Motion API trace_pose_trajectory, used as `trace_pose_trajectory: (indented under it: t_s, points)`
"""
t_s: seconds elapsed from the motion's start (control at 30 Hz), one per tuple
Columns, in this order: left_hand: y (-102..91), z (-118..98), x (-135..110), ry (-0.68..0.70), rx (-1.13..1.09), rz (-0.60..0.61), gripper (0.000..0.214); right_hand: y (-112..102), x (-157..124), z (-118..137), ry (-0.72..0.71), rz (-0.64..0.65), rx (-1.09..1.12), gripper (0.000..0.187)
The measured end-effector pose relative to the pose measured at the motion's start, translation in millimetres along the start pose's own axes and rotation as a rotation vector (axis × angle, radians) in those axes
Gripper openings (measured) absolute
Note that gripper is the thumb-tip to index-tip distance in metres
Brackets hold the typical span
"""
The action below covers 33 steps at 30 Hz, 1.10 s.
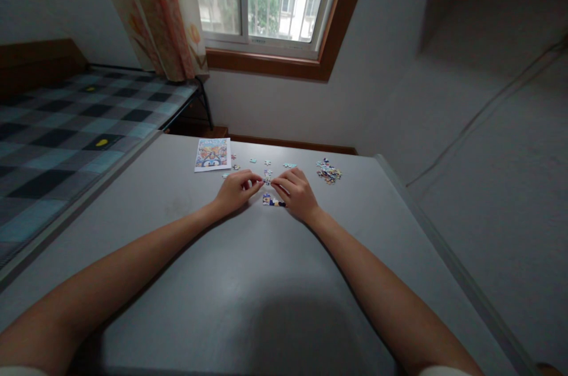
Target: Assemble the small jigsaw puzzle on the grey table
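Both my hands rest on a grey table (pixel 248 281), fingertips meeting over small puzzle pieces (pixel 267 175). My left hand (pixel 236 189) is curled, its fingers pinched at a piece between the two hands. My right hand (pixel 296 191) is also curled, fingers pinched toward the same spot. Just below the fingertips lies a short joined strip of pieces (pixel 273 201), touching my right hand's thumb side. What exactly each hand pinches is too small to make out.
A puzzle picture card (pixel 213 154) lies at the far left of the table. A heap of loose pieces (pixel 328 172) sits to the far right, with a few single pieces (pixel 289 165) scattered between. A bed with a checked cover (pixel 66 127) stands left; a window is ahead.
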State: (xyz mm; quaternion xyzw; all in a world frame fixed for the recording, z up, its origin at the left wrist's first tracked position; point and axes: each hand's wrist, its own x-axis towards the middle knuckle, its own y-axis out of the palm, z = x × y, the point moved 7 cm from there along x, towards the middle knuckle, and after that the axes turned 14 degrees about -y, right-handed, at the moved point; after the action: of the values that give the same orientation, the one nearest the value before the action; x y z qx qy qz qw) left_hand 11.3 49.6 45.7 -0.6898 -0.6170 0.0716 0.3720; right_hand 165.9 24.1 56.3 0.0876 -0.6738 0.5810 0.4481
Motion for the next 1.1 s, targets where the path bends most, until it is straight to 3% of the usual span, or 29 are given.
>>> trace_pose_trajectory:
  t_s: [0.3, 0.73, 1.1]
  points:
    - [-2.1, -3, -8, 0.134, 0.0, -0.044, 0.018, -3, 2, 2, -0.001, -0.02, 0.016, 0.02]
    - [-1.0, 0, -6, 0.058, 0.046, -0.042, 0.021, 2, 4, 8, -0.091, 0.058, -0.048, 0.017]
    - [-0.7, -5, -5, 0.034, 0.069, -0.031, 0.021, -3, 6, 13, -0.122, 0.039, -0.075, 0.019]
